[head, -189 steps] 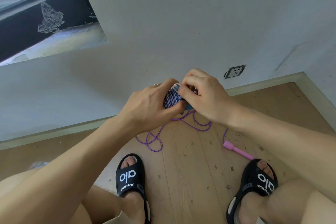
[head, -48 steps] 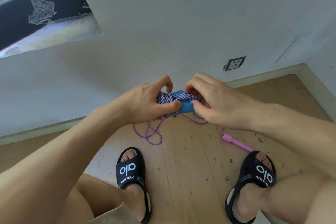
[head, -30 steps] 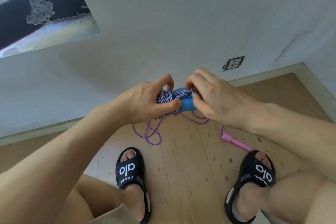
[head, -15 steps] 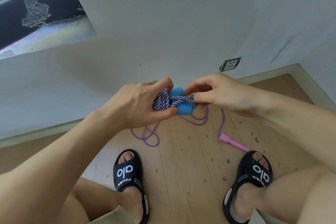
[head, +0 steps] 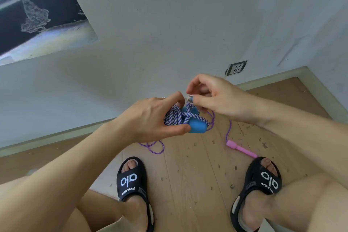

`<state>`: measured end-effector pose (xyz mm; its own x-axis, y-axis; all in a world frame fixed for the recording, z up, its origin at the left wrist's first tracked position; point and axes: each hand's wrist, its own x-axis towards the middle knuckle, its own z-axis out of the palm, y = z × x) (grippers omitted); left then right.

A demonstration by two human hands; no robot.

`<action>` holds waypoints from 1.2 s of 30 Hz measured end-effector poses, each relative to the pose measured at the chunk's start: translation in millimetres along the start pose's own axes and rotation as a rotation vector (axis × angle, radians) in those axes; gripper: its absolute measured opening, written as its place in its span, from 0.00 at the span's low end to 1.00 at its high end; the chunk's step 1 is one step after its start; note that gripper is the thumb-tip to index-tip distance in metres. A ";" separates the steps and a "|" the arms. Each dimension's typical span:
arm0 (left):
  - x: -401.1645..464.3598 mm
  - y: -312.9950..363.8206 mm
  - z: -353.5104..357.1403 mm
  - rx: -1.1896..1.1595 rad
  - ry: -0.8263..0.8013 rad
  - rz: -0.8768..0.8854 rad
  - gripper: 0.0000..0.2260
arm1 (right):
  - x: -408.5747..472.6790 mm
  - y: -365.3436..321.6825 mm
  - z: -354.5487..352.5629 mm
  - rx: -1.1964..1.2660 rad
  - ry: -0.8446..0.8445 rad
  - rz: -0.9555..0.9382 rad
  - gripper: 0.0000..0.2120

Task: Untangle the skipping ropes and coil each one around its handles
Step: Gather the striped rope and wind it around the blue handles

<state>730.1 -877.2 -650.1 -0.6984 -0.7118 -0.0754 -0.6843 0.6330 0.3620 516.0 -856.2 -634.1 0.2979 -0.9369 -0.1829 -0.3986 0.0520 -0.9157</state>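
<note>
A blue-and-white braided skipping rope point(head: 174, 117) is wound in several turns around its blue handles point(head: 196, 127). My left hand point(head: 150, 118) grips this bundle from the left, thumb under the handle end. My right hand point(head: 212, 96) pinches the rope's loose end between thumb and forefinger just above the bundle. A second rope, thin and purple point(head: 153, 147), lies loose on the floor below my hands, and it runs to a pink handle point(head: 241, 149) near my right foot.
I sit facing a white wall with a socket point(head: 236, 68) low on the right. The wooden floor point(head: 188, 175) carries small bits of debris. My feet in black slippers point(head: 131, 179) rest on it, left and right.
My right hand has lifted the braided rope's end up and away from the bundle. The left hand keeps its grip, and the bundle has tilted so the blue handle end points toward me.
</note>
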 end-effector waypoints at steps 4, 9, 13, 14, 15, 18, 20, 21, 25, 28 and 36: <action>0.2 -5.2 -0.6 -0.102 -0.015 -0.014 0.20 | -2.2 -0.2 0.5 0.053 -0.074 0.034 0.13; 1.4 -6.6 -2.0 -0.252 -0.108 0.021 0.23 | 0.3 -5.6 -5.6 0.236 -0.124 0.061 0.11; 2.4 -1.3 1.0 -0.267 -0.167 0.049 0.22 | -3.8 -8.7 -3.3 0.316 -0.130 0.064 0.11; 2.7 0.8 1.8 -0.267 -0.170 0.061 0.22 | -4.5 -9.3 -0.9 0.352 -0.103 0.064 0.11; 3.4 2.7 2.1 -0.273 -0.161 0.071 0.23 | -4.6 -10.1 0.6 0.407 -0.059 0.067 0.10; 5.3 6.2 2.3 -0.297 -0.078 0.108 0.22 | -1.1 -11.8 0.3 0.622 0.134 0.108 0.10; 5.4 9.9 3.0 -0.269 -0.022 0.154 0.19 | 1.3 -11.7 -1.4 0.753 0.218 0.163 0.10; 4.5 12.0 4.1 -0.252 -0.002 0.180 0.18 | 2.4 -11.1 -1.6 0.804 0.232 0.193 0.10; 3.9 12.5 8.3 -0.168 0.055 0.228 0.17 | 6.0 -5.0 -3.4 0.886 0.269 0.258 0.12; 6.4 9.4 6.6 -0.109 0.093 0.211 0.17 | 9.1 -7.1 -4.2 0.864 0.286 0.195 0.10; 6.5 9.9 14.4 -0.068 0.066 0.070 0.18 | 12.2 -14.3 -3.8 0.633 0.233 0.084 0.06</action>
<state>715.8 -871.2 -660.4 -0.7273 -0.6862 0.0131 -0.6165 0.6615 0.4270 522.1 -869.7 -621.9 0.0652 -0.9672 -0.2455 0.1936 0.2536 -0.9477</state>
